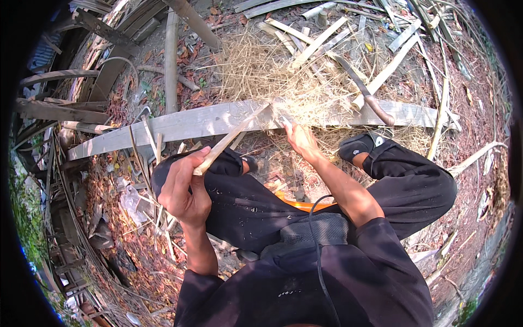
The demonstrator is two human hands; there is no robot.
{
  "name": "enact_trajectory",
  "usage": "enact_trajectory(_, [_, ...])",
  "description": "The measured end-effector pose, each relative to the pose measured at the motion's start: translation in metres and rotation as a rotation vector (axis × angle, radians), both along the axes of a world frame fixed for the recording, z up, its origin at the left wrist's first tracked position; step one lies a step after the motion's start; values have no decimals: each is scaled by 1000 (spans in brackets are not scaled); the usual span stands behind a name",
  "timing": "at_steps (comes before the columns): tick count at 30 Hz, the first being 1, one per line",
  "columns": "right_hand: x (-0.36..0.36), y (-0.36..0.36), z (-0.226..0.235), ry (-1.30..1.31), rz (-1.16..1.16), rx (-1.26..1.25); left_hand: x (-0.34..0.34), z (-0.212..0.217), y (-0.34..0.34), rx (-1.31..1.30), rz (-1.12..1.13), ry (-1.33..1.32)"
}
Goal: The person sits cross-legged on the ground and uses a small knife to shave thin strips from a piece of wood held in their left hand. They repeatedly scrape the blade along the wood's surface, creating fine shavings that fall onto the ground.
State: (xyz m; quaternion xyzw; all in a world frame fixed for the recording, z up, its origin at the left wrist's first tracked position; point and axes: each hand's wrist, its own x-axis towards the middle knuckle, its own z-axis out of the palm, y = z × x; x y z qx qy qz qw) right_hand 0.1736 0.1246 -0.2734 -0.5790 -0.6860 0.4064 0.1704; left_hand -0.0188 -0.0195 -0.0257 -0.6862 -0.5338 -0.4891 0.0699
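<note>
My left hand (pixel 185 188) is closed round the near end of a pale split strip of wood or bamboo (pixel 231 136). The strip slants up and away to the right, its far end over a long grey plank (pixel 190 125). Close to that far end my right hand (pixel 301 140) is closed at the plank's near edge. A small light-coloured thing shows at its fingertips, too small and bright to name. Across the plank further right lies a machete (pixel 357 82) with a brown wooden handle, touched by neither hand.
Beyond the plank spreads a heap of straw-like shavings (pixel 256 68). Several split pieces (pixel 321 43) lie there. Stacked old timber (pixel 65 109) stands at the left. A clear plastic bag (pixel 133 204) rests among dry leaves. My feet are near the plank, and a dark cord (pixel 316 234) hangs down my front.
</note>
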Motion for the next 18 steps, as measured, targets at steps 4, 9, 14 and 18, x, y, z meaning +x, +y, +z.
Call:
enact_trajectory(4, [-15,-11,42,98,92,122,-1,-16,-16,-6,130,-141])
enact_trajectory(9, [-31,12,28,-99,72,-24,3,-17,-12,28,214,-210])
enact_trajectory(14, [-26,33,12,-185,87,37,2,-19,-11,5,246,-175])
enact_trajectory(18, [-38,17,43,-106,189,164,-1,-19,-13,-19,285,-212])
